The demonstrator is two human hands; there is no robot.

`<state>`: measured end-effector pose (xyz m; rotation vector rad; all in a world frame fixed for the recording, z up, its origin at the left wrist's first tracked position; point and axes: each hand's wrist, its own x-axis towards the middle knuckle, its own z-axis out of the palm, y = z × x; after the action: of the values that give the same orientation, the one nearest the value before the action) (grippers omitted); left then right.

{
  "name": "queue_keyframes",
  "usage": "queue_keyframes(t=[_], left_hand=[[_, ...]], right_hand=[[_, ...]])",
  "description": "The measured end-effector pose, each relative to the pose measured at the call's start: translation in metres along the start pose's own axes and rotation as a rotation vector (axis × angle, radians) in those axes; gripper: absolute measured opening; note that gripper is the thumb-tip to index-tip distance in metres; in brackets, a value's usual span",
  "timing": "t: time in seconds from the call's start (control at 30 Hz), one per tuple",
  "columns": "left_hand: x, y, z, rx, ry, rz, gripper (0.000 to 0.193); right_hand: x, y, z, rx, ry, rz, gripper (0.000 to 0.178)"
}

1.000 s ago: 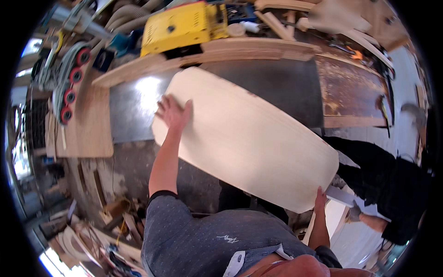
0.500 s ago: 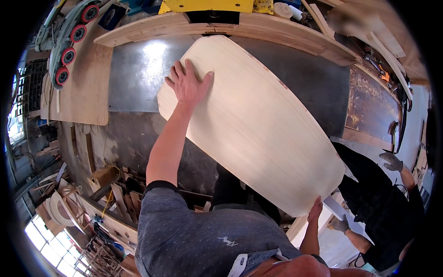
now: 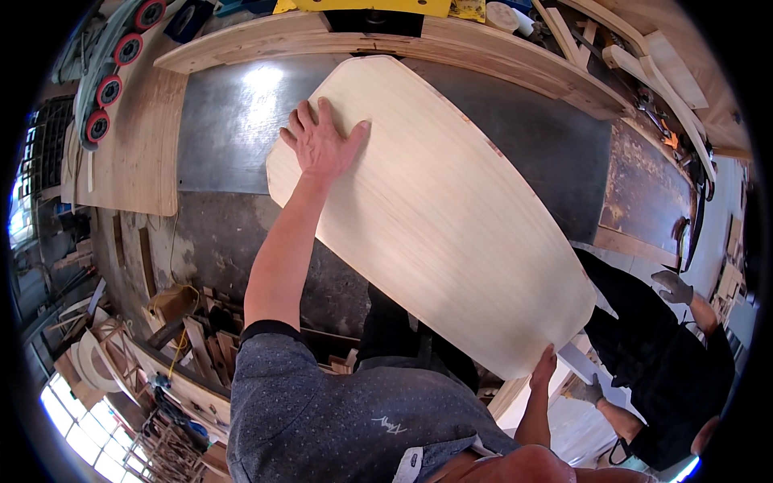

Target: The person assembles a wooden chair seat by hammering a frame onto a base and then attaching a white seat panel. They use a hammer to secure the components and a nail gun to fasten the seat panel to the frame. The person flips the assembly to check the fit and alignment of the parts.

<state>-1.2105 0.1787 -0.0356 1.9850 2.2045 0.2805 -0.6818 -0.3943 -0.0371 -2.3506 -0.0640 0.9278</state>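
A large pale wooden panel [image 3: 435,209] with curved long edges and clipped corners lies aslant over a dark metal machine table [image 3: 229,137]. Its far end reaches the wooden fence [image 3: 515,60], by the dark opening. My left hand [image 3: 322,149] rests flat on the panel's far left part, fingers spread. At the near right corner my right hand [image 3: 544,366] grips the edge; some of its fingers are hidden. Reddish-brown marks show along the panel's far right edge.
Red-rimmed wheels [image 3: 108,91] line a feeder at the upper left, above a plywood sheet [image 3: 133,149]. To the right stands a person in black [image 3: 660,346] with gloved hands, one near a white board [image 3: 580,362]. Wood offcuts [image 3: 201,350] pile up at lower left.
The view has shifted slightly, and the panel and my hands sit a little farther left in it. Both hands keep their places on the panel. A blurred shape at upper right is gone.
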Motion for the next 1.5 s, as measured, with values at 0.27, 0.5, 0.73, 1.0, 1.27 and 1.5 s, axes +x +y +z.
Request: queue_keyframes(t=[0.27,0.5,0.73,1.0,1.27,1.5], left_hand=[[0.006,0.003,-0.005,0.046,-0.042,-0.008,0.098],[0.008,0.007,-0.013,0.087,-0.071,-0.033,0.096],[0.011,0.003,0.005,0.065,0.002,-0.011,0.098],[0.011,0.004,-0.001,0.024,-0.066,-0.048,0.099],[0.009,0.010,0.000,0.043,-0.042,-0.076,0.100],[0.007,0.011,0.004,0.050,-0.035,-0.090,0.100]], right_hand=[[-0.001,-0.007,0.004,0.032,-0.015,0.008,0.061],[0.004,-0.013,-0.001,-0.112,0.065,-0.010,0.058],[0.007,-0.006,-0.004,-0.006,0.035,-0.009,0.060],[0.015,-0.028,0.002,-0.050,0.119,0.004,0.052],[0.032,-0.045,0.000,-0.029,0.124,-0.009,0.050],[0.057,-0.056,-0.010,-0.016,0.088,-0.026,0.051]])
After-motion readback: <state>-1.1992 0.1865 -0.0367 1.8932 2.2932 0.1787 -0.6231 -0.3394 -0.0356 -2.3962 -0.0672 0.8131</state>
